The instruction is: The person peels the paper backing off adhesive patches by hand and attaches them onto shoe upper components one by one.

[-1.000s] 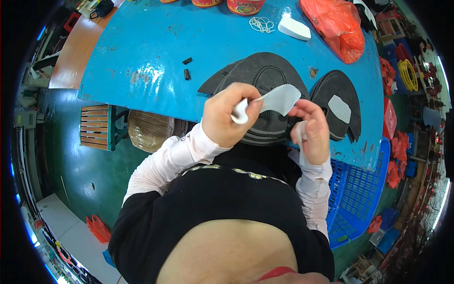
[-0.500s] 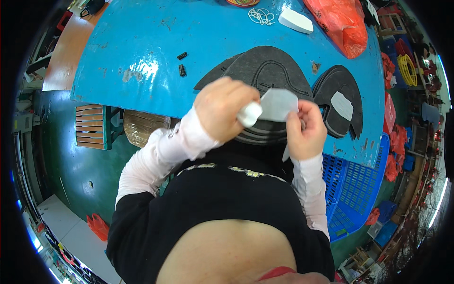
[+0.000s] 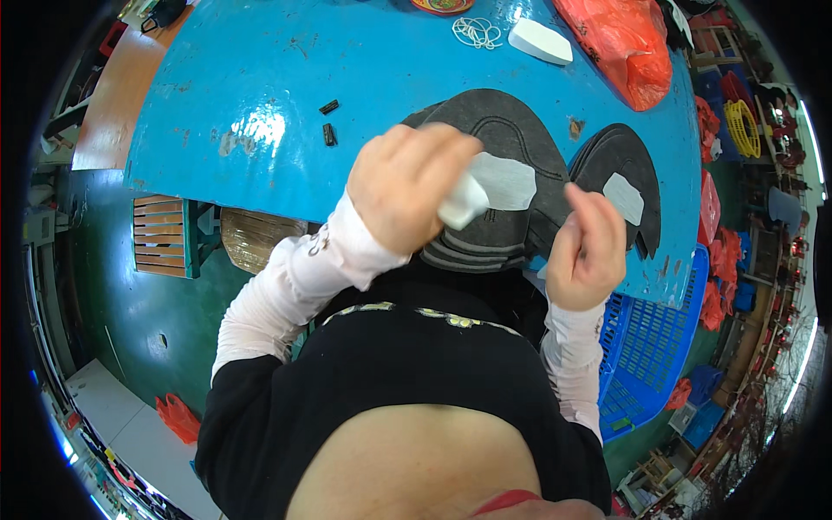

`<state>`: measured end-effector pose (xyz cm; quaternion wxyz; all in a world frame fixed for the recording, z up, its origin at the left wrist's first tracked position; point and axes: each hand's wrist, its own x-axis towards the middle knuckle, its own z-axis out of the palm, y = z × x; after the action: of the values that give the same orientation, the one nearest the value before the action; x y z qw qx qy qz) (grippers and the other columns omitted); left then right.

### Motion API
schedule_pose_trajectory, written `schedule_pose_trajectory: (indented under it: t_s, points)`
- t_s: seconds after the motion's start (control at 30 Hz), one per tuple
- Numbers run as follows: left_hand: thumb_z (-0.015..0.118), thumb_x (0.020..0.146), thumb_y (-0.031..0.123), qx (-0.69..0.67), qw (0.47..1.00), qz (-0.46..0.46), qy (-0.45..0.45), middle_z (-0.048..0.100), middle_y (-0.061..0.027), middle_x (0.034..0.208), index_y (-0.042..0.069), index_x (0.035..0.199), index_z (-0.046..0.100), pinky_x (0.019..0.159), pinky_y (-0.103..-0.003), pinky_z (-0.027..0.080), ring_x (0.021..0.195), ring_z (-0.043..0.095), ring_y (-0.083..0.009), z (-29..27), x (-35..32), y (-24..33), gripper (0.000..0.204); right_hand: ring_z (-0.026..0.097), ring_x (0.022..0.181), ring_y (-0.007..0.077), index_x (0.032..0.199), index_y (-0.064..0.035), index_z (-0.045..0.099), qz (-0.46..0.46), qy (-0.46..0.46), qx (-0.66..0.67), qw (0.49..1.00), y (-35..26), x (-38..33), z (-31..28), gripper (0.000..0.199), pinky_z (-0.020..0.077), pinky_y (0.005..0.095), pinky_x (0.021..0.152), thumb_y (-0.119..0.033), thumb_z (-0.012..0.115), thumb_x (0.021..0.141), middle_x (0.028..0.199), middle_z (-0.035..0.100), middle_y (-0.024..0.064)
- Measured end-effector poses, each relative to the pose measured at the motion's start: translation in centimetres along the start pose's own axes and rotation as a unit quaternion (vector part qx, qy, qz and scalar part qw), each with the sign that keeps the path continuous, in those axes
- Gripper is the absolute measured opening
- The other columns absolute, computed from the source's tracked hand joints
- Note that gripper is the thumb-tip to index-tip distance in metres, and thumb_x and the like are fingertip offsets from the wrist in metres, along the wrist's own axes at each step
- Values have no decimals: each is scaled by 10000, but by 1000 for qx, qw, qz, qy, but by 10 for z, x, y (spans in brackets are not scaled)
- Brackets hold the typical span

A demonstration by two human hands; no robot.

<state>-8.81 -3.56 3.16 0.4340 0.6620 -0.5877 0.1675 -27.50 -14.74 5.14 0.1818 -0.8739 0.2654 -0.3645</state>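
Note:
My left hand (image 3: 412, 195) grips a small white block (image 3: 464, 204) and presses it against a white patch (image 3: 504, 180). The patch lies on the top piece of a stack of dark grey shoe uppers (image 3: 498, 130) at the near edge of the blue table (image 3: 260, 78). My right hand (image 3: 589, 247) hovers just right of the stack with its fingers curled, off the patch. A pale sliver shows under it; I cannot tell if it holds anything. A second dark stack (image 3: 646, 186) with its own white patch (image 3: 622, 198) lies further right.
Two small black pieces (image 3: 328, 121) lie left of the stack. At the far edge are an orange plastic bag (image 3: 620, 43), a white block (image 3: 539, 41) and a coil of white cord (image 3: 475, 33). A blue crate (image 3: 646, 347) stands at my right, a woven stool (image 3: 251, 238) under the table.
The white patch, held up between both hands before, now lies on the top upper. My left hand has come down onto it with the white block, and my right hand has let go.

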Motion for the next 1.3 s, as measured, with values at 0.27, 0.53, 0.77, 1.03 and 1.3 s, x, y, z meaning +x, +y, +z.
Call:
schedule_pose_trajectory:
  t_s: [0.27,0.53,0.77,1.03,1.3]
  points:
    - [581,797,125,10,943,92,-320,457,-113,1359,28,1295,463,1042,-420,319,1279,414,-263,-9,-17,-16,520,632,579,203,1171,-115,597,-99,-215,-194,952,22,-4,6,445,510,284,533,2,560,744,1186,602,39]
    - [586,764,92,4,932,134,-336,463,-100,1360,47,1248,520,1079,-450,266,1310,384,-248,-15,-7,3,491,627,560,180,1162,-103,601,-127,-230,-182,948,4,-15,12,464,497,273,519,-8,548,711,1198,598,42]
    - [602,778,112,-36,921,80,-379,525,-119,1278,37,1202,548,1046,-449,318,1223,474,-257,-34,-1,-7,434,644,601,204,1150,-107,591,-128,-217,-180,951,8,8,-6,423,509,294,523,-10,555,739,1177,603,30]
    - [642,764,95,-6,954,75,-289,516,-120,1286,22,1212,526,1049,-455,313,1236,453,-284,-8,-9,-15,468,662,746,256,1067,-88,622,-63,-156,-199,965,31,19,10,274,535,362,618,-119,568,800,1153,607,62]
    - [649,759,69,31,976,-27,-213,555,-122,1213,42,1150,564,1019,-492,316,1192,479,-307,-37,-39,4,401,650,803,270,1017,-65,649,15,-60,-222,973,42,0,13,448,528,346,641,-406,716,735,1023,625,68]
